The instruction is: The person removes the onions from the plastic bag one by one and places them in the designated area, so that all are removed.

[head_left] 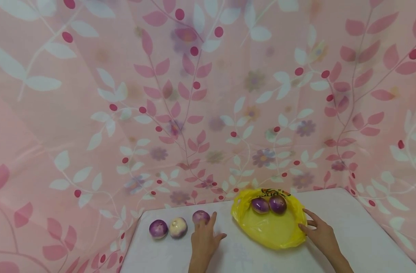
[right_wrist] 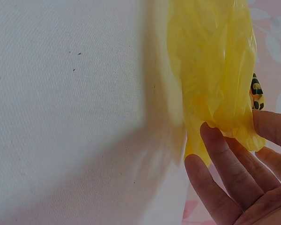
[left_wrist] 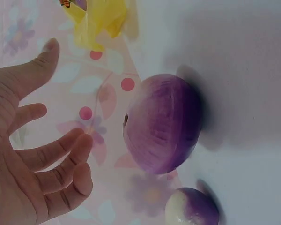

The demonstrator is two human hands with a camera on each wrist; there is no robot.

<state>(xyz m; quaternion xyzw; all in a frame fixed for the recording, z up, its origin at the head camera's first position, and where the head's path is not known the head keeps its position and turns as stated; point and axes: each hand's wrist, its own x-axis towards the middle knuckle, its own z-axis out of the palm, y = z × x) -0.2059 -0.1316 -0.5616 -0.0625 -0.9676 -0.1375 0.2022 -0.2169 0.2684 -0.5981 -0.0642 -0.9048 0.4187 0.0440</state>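
Note:
My left hand (head_left: 205,239) reaches over a purple onion (head_left: 201,217) on the white table. In the left wrist view, its spread, slightly bent fingers stand apart from that onion (left_wrist: 163,124), with nothing in the palm. To the left lie a second purple onion (head_left: 158,229) and a pale one with a purple side (head_left: 178,228). My right hand (head_left: 321,233) holds the right rim of a yellow plastic bag (head_left: 269,242), thumb and fingers about the thin film (right_wrist: 215,70). The bag's mouth gapes, showing two purple onions (head_left: 277,204) inside at the back.
The white table (head_left: 358,227) backs onto a pink curtain (head_left: 208,113) printed with leaves and flowers. Dark printing (head_left: 272,192) shows on the bag's far rim. White table surface lies between the left hand and the bag.

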